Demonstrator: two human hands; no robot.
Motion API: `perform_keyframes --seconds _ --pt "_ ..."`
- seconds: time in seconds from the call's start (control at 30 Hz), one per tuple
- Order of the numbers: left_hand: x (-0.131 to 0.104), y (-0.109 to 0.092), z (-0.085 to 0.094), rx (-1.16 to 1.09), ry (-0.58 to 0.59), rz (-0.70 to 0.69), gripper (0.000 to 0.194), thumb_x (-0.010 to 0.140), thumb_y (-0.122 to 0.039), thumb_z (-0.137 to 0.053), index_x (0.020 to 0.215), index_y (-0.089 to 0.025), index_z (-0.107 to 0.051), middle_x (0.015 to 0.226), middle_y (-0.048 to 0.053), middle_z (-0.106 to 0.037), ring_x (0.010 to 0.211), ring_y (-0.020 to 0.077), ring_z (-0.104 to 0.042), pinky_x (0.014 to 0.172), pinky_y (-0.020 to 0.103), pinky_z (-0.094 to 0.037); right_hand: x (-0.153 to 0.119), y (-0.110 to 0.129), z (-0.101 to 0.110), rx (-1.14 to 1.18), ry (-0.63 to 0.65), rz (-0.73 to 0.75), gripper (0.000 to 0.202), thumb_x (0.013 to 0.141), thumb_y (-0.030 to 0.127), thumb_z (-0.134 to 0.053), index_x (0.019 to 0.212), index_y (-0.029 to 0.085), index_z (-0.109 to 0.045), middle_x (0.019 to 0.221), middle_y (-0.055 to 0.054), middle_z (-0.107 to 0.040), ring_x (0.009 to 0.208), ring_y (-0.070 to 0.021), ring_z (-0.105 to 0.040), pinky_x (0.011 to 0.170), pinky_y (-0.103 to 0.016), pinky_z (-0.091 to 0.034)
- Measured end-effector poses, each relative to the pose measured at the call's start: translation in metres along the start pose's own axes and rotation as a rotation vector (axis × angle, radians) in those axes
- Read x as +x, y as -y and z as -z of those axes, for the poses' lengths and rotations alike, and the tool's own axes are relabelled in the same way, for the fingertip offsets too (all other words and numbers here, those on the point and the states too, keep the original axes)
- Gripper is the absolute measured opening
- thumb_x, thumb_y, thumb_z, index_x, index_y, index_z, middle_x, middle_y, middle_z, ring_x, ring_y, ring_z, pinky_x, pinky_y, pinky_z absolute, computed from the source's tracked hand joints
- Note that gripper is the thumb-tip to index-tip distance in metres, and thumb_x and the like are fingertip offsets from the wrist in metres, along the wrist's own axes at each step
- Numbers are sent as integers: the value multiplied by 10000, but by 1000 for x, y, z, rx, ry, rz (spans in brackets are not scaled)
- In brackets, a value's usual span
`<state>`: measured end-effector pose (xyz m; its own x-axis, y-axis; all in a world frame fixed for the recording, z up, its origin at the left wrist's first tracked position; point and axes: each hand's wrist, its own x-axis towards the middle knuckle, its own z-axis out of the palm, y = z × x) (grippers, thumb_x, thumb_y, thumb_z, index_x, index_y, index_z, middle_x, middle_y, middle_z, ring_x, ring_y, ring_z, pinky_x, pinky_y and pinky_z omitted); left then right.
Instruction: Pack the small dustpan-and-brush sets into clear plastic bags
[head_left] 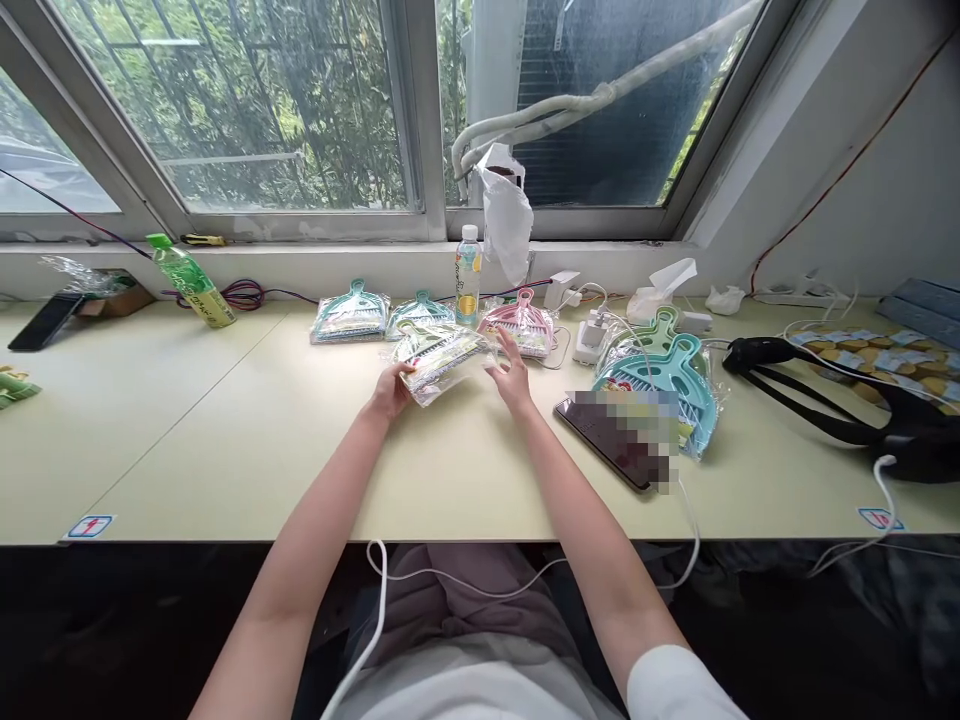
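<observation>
My left hand grips the near left edge of a pale green dustpan and brush set in a clear plastic bag, tilted above the table. At the bag's right end is my right hand, fingers spread; whether a fingertip touches the plastic I cannot tell. Behind them lie a pink bagged dustpan set and two blue-green ones, a left set and a middle set. To the right, a larger blue dustpan set leans over a green dustpan set.
A dark phone lies right of my right arm, partly blurred out. A drink bottle stands at the back; a green bottle leans at left. White chargers, cables and a black strap occupy the right side.
</observation>
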<state>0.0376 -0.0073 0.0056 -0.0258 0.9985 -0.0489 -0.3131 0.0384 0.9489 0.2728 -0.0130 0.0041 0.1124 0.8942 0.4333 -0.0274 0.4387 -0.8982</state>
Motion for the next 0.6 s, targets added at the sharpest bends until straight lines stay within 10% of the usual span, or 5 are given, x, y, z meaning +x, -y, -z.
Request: perform_keyframes --seconds 0.23,0.6 --pt "-10 -16 7 -24 62 201 350 625 -215 -604 963 -132 -638 819 150 -698 768 301 -679 556 390 -580 2 8 1 110 110 53 242 737 407 -766 934 266 -770 1281 -69 -633 1244 -253 -540 933 -373 -498" --pt "-18 -18 18 157 419 313 407 661 -157 -773 1033 -136 -610 911 97 -709 688 193 -683 613 333 -629 2 -3 -1 -117 -53 57 292 750 500 -717 830 225 -777 1113 -86 -699 1075 -264 -616 828 -365 -507"
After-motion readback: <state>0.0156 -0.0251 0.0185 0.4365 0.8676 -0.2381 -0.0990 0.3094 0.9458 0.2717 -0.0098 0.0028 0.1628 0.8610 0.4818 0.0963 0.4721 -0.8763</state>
